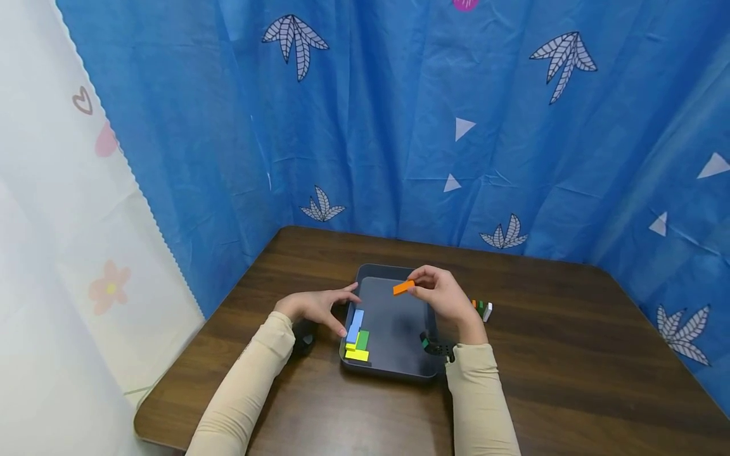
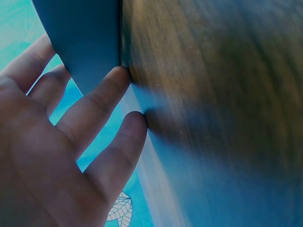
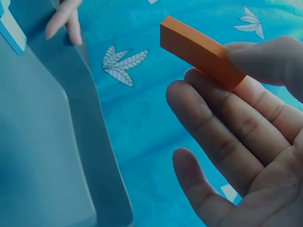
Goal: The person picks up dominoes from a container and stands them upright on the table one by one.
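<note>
Over the far part of a dark grey tray [image 1: 399, 329], my right hand [image 1: 445, 294] pinches an orange rectangular block [image 1: 403, 287] between thumb and fingers. The right wrist view shows the orange block [image 3: 199, 52] held by one end, its other end sticking out. My left hand [image 1: 319, 306] is at the tray's left rim with fingers spread, its thumb beside a light blue block [image 1: 355, 326]. In the left wrist view its fingers [image 2: 102, 101] reach along the tray's outer wall. A green block [image 1: 362, 341] and yellow blocks [image 1: 357, 356] lie by the blue one in the near left corner.
Right of the tray, partly behind my right wrist, several small blocks [image 1: 481, 309] in orange, green and white stand on the brown wooden table [image 1: 570, 354]. A blue curtain [image 1: 371, 126] hangs behind the table, and a white one [image 1: 63, 221] hangs at the left.
</note>
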`<state>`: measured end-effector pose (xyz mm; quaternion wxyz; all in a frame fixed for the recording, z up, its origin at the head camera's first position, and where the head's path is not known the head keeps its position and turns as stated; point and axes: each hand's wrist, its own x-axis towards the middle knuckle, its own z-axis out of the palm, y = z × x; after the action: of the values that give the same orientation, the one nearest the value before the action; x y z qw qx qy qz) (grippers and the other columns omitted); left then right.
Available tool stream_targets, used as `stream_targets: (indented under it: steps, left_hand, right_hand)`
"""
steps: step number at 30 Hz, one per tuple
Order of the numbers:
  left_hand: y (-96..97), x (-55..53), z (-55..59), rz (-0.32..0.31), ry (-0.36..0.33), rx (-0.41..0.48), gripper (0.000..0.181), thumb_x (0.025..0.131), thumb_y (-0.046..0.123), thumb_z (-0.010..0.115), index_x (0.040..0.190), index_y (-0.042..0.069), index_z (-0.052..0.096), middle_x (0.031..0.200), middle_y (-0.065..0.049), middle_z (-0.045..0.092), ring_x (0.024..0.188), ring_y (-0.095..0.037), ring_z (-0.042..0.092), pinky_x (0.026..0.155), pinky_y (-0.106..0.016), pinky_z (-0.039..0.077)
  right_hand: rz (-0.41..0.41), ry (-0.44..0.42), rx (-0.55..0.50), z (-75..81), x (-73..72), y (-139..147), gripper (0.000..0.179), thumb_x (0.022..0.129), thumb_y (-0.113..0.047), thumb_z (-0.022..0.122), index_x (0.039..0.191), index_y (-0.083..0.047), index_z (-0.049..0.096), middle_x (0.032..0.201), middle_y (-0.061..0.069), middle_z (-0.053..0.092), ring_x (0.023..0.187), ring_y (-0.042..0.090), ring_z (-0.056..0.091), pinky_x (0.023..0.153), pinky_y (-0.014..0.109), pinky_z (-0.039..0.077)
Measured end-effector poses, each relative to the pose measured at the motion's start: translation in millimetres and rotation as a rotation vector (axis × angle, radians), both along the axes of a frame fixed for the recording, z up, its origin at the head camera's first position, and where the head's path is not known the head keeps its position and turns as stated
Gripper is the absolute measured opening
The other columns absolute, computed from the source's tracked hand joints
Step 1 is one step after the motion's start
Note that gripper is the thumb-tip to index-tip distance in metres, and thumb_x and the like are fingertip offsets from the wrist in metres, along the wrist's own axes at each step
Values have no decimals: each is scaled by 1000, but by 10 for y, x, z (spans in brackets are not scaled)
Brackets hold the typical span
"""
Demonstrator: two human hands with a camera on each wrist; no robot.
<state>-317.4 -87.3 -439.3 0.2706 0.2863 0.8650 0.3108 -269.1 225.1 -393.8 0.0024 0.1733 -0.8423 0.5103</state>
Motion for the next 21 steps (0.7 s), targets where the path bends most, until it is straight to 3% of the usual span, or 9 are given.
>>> stream_targets:
  steps: [10, 17, 21]
  left_hand:
    - [-16, -6, -4, -21, -7, 24, 86, 77, 38, 87, 151, 27, 44, 170, 9, 3, 153, -29, 25, 121, -57, 25]
    - [-12, 7, 4, -14, 7, 9, 85, 78, 39, 86, 151, 29, 44, 170, 8, 3, 153, -29, 25, 121, -59, 25]
    - [-13, 16, 1, -19, 10, 10, 84, 78, 37, 86, 151, 27, 44, 171, 6, 2, 153, -30, 25, 120, -59, 26]
  right_hand:
    - [-88, 55, -49, 63, 63, 268, 26, 97, -10, 65, 120, 3, 63, 113, 22, 70, 92, 21, 66, 81, 26, 57]
    - [-150, 110, -103, 93, 138, 473, 31, 99, -15, 64, 123, 4, 62, 114, 25, 68, 89, 4, 67, 84, 19, 56]
    - [-183, 131, -161, 96, 190, 596, 33, 99, -16, 64, 125, 5, 60, 109, 14, 69, 90, 4, 68, 84, 16, 55]
